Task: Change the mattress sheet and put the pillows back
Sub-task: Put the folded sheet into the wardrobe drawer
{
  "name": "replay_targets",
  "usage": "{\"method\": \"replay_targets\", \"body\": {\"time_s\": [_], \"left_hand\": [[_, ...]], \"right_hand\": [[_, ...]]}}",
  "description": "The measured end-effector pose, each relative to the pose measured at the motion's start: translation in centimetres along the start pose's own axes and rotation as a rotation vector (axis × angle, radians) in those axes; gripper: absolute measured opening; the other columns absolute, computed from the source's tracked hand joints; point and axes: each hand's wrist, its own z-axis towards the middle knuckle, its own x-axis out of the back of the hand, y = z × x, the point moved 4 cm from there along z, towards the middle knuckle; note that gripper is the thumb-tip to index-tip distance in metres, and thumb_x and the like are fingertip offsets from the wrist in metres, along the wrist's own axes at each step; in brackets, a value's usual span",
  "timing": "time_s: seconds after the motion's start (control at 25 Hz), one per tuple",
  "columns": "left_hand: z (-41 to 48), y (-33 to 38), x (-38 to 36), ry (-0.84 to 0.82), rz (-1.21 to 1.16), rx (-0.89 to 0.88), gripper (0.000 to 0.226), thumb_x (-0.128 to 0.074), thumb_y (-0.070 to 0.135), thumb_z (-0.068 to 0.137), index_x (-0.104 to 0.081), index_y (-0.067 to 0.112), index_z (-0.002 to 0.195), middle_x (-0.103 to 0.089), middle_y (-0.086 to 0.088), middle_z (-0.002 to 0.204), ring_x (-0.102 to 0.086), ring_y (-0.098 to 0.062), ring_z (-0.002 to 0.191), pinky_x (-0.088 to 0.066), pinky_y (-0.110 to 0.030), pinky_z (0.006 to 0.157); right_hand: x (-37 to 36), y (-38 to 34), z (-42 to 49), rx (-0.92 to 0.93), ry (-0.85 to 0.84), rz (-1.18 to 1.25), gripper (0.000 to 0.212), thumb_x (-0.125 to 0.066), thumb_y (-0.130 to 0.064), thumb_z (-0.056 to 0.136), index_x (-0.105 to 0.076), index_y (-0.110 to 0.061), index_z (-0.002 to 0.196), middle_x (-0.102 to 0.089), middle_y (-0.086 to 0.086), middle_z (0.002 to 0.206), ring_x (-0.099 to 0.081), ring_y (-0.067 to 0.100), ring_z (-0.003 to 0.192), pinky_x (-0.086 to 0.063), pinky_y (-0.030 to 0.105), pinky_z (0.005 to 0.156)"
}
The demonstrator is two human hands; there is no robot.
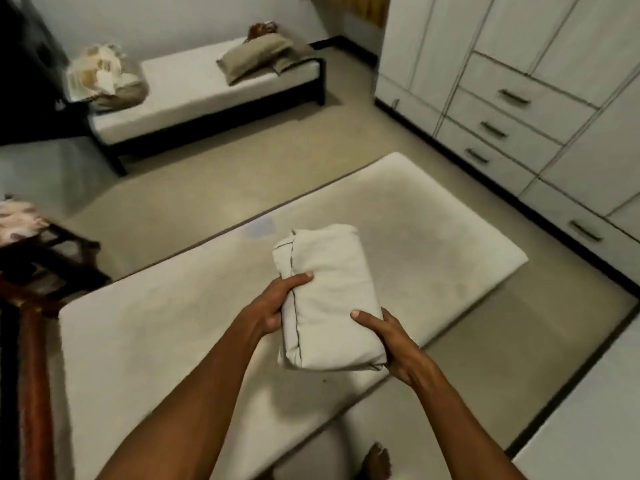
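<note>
A folded white sheet point(327, 292) with a thin dark seam is held above the bare white mattress point(166, 327) that lies on the floor. My left hand point(273, 303) grips the sheet's left edge, thumb on top. My right hand point(391, 344) grips its lower right corner, thumb on top and fingers underneath. Two beige pillows point(258, 57) lie on a second bed point(194, 88) at the far wall, at its right end.
A crumpled heap of patterned and beige bedding point(104, 77) sits at the far bed's left end. White wardrobes with drawers point(512, 109) line the right wall. A dark wooden chair point(41, 251) and a reddish wooden post point(33, 393) stand at the left. My bare foot point(377, 460) is by the mattress edge.
</note>
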Motion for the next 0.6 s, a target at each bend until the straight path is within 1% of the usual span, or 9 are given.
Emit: {"method": "replay_targets", "body": {"time_s": [0.12,0.24,0.36,0.48,0.6], "left_hand": [[4.8,1.3,-10.7,-0.108,0.068,0.019,0.06,-0.082,0.028,0.089,-0.059,0.012,0.142,-0.068,-0.017,0.136,-0.065,-0.036,0.126,-0.045,-0.055,0.115],[9.3,1.2,-20.7,-0.186,0.106,0.031,0.068,-0.085,0.034,0.086,-0.057,0.013,0.145,-0.067,-0.016,0.138,-0.064,-0.036,0.128,-0.044,-0.054,0.115],[12.8,0.8,-28.5,-0.26,0.081,0.073,0.073,-0.087,0.037,0.085,-0.056,0.01,0.146,-0.063,-0.018,0.143,-0.06,-0.036,0.133,-0.04,-0.053,0.119],[15.4,0.8,-33.4,-0.362,0.076,0.083,0.068,-0.081,0.034,0.092,-0.053,0.008,0.148,-0.06,-0.019,0.147,-0.057,-0.036,0.137,-0.037,-0.053,0.121],[18.9,1.3,-39.1,-0.43,0.225,0.052,0.061,-0.075,0.032,0.097,-0.052,0.014,0.15,-0.062,-0.013,0.145,-0.059,-0.033,0.135,-0.039,-0.052,0.12]], "right_hand": [[8.4,-4.7,-2.2,0.082,0.055,0.064,0.062,-0.085,-0.032,0.085,-0.06,-0.017,0.14,-0.074,0.009,0.128,-0.071,0.03,0.118,-0.053,0.052,0.107],[17.0,-8.6,-4.4,0.165,0.136,0.108,0.053,-0.082,-0.026,0.087,-0.062,-0.019,0.136,-0.075,0.008,0.125,-0.073,0.029,0.115,-0.055,0.052,0.104],[24.6,-11.3,-5.7,0.234,0.223,0.17,0.056,-0.083,-0.022,0.085,-0.063,-0.019,0.137,-0.074,0.008,0.127,-0.071,0.03,0.117,-0.054,0.053,0.105],[29.1,-13.2,-6.1,0.275,0.286,0.2,0.057,-0.084,-0.018,0.083,-0.064,-0.019,0.137,-0.074,0.009,0.126,-0.072,0.032,0.116,-0.055,0.054,0.103],[34.4,-15.3,-5.3,0.315,0.349,0.248,0.052,-0.081,-0.012,0.085,-0.065,-0.019,0.134,-0.075,0.01,0.125,-0.072,0.033,0.115,-0.056,0.055,0.102]]}}
